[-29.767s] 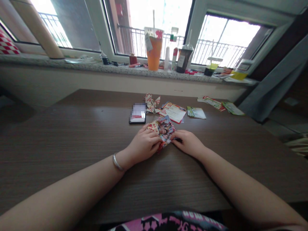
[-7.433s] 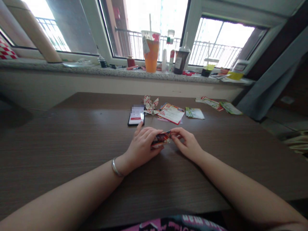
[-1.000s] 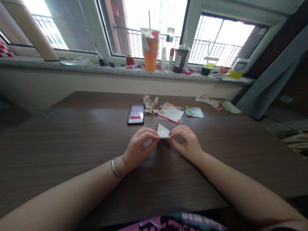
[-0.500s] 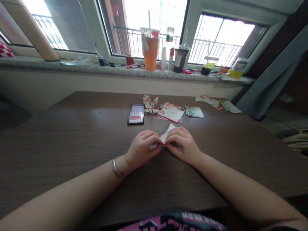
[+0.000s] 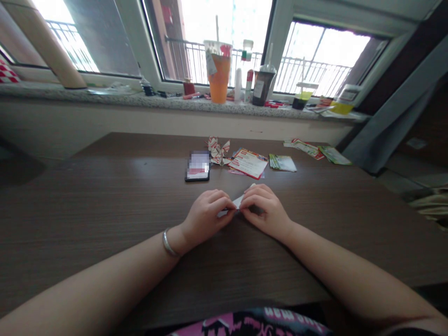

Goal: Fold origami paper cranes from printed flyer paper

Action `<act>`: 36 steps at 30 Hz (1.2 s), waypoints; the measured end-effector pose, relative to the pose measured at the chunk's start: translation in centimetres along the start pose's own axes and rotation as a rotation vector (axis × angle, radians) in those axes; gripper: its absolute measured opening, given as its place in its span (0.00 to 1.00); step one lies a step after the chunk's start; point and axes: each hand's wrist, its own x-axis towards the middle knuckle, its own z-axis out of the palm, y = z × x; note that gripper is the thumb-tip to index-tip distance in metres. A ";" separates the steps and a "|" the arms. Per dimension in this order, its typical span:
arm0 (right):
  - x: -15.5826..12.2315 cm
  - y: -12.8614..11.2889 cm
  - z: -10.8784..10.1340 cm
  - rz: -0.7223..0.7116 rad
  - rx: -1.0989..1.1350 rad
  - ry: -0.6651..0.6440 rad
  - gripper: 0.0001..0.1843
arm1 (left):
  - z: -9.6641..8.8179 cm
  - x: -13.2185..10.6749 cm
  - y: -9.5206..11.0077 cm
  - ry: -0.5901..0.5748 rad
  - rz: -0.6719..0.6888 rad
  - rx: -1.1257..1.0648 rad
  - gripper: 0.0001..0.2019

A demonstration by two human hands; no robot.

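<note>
A small folded piece of paper [image 5: 238,202], white side up, lies on the brown wooden table [image 5: 105,196] between my hands. My left hand [image 5: 205,216] has its fingers curled and pinches the paper's left end against the table. My right hand [image 5: 264,211] is closed over the paper's right part and covers most of it. A silver bangle [image 5: 167,244] sits on my left wrist. Only a narrow strip of the paper shows between the fingertips.
Behind my hands lie a phone [image 5: 198,165], a folded paper crane [image 5: 217,150], a red and white leaflet [image 5: 248,163], and green leaflets [image 5: 282,162]. The windowsill holds an orange cup [image 5: 220,73], a dark drink cup [image 5: 262,85] and small bottles.
One second ago the paper stood up between my fingertips; both hands have since lowered and closed together, pressing it flat on the table. My right hand now covers more of it.
</note>
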 end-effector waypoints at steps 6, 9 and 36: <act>0.2 -0.3 0.0 0.000 0.015 -0.006 0.05 | 0.0 0.0 0.0 0.024 0.027 0.039 0.04; 0.2 -0.2 0.2 -0.015 0.022 0.004 0.04 | -0.1 -0.1 0.0 0.007 0.046 0.062 0.03; -0.1 0.6 -0.2 -0.033 -0.169 -0.072 0.07 | -0.2 0.1 0.1 -0.033 0.070 0.094 0.06</act>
